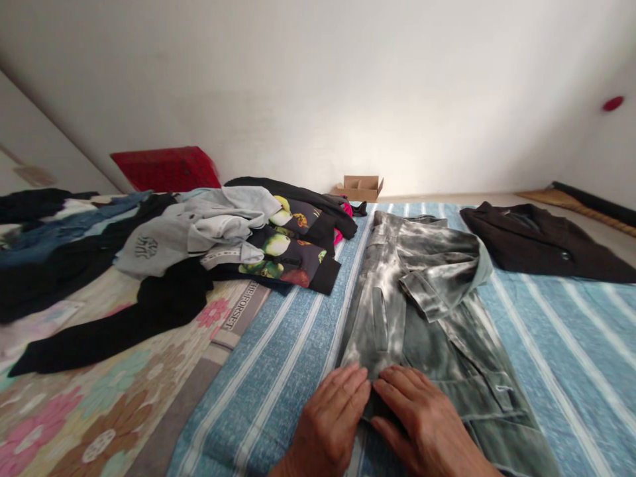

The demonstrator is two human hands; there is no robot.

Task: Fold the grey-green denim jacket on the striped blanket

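Note:
A grey-green tie-dye button-up garment (422,298) lies on a blue-and-white striped bedsheet (263,371), with one sleeve folded across its middle and a flap pocket showing lower down. My left hand (330,414) rests flat on the near end of the garment, fingers together and pointing right. My right hand (417,417) lies beside it on the same cloth, fingers pointing left, its fingertips almost meeting those of my left hand. Neither hand appears to grip anything. The cloth under my palms is hidden.
A heap of clothes (173,252), including a fruit-print black top, spreads over a floral quilt (99,411) on the left. A dark jacket (541,245) lies flat at the right. Behind the bed are a red cushion (166,169), a cardboard box (358,189) and a white wall.

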